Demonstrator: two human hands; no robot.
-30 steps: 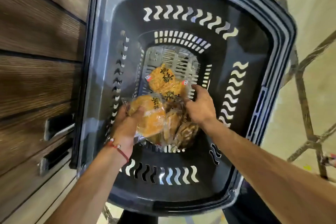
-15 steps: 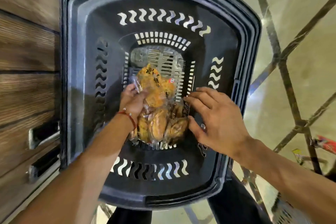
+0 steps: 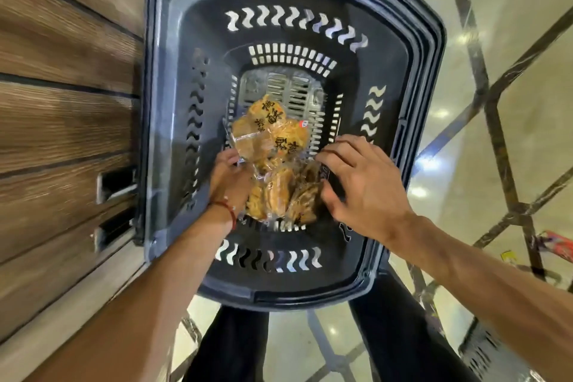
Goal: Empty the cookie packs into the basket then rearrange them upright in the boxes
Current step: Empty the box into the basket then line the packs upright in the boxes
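Several clear cookie packs point(image 3: 273, 161) with golden cookies and black lettering lie heaped on the floor of a dark plastic basket point(image 3: 173, 77). My left hand point(image 3: 229, 180), a red thread on its wrist, reaches down into the basket and grips the edge of a cookie pack at the heap's left side. My right hand point(image 3: 359, 183) hovers above the heap's right side with fingers spread and relaxed, holding nothing. The lower packs are partly hidden under both hands.
A brown wooden wall point(image 3: 62, 102) with two metal slots point(image 3: 114, 183) stands close on the left of the basket. Glossy beige floor with dark lines point(image 3: 496, 102) spreads to the right. My dark trouser legs point(image 3: 235, 344) show below the basket.
My right hand has lifted off the packs and pulled back to the right, fingers now spread. My left hand has slid deeper along the heap's left side. The view shifted right.
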